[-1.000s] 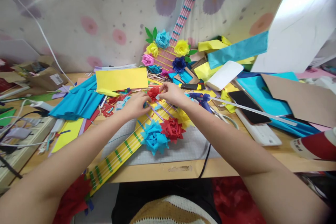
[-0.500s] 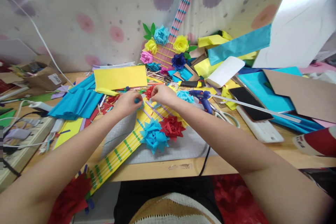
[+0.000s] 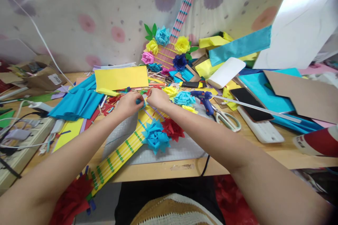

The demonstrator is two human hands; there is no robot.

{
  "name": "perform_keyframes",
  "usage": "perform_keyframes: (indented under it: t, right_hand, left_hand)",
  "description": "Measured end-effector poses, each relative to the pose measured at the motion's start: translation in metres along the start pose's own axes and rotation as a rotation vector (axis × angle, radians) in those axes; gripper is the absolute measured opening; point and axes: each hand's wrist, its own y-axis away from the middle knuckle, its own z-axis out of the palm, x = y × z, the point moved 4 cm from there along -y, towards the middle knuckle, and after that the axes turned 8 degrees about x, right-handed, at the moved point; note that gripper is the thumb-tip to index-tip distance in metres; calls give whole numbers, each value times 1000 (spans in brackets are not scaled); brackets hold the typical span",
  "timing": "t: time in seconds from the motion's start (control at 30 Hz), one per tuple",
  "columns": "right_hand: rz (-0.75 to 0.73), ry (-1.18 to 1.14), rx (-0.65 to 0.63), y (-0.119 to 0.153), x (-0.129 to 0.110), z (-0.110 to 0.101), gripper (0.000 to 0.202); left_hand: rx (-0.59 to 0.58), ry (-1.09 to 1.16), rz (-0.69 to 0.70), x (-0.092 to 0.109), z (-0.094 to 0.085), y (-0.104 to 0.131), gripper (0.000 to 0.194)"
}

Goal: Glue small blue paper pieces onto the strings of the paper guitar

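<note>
Fingers curled nearly closed, the left hand [image 3: 129,104] is pinching a small blue piece [image 3: 139,101] at the far end of a yellow guitar [image 3: 133,141], which is lying aslant on a mat [image 3: 148,158], its neck overhanging the counter [image 3: 158,172]. The right hand [image 3: 158,99] is bending in close, fingertips hidden, so its grip cannot be told. The guitar is looking light and fairly stiff, its blue flower [image 3: 156,136] crushable; the neck's edges are offering the safest hold.
</note>
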Motion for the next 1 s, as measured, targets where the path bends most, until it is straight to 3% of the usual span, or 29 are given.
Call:
perform_keyframes:
  t: [0.27, 0.6, 0.87, 1.0]
  right_hand:
    - [83, -78, -106, -5, 3, 6, 27]
    - [-11, -184, -144, -7, 9, 6, 24]
    - [-310, 145, -12, -2, -1, 4, 22]
    - [-398, 182, -27, -2, -5, 10, 23]
  left_hand:
    - [5, 7, -9, -2, 0, -1, 16]
    - [-6, 16, -23, -4, 2, -1, 17]
    - [2, 22, -16, -1, 0, -3, 16]
    - [4, 23, -15, -3, 0, -2, 15]
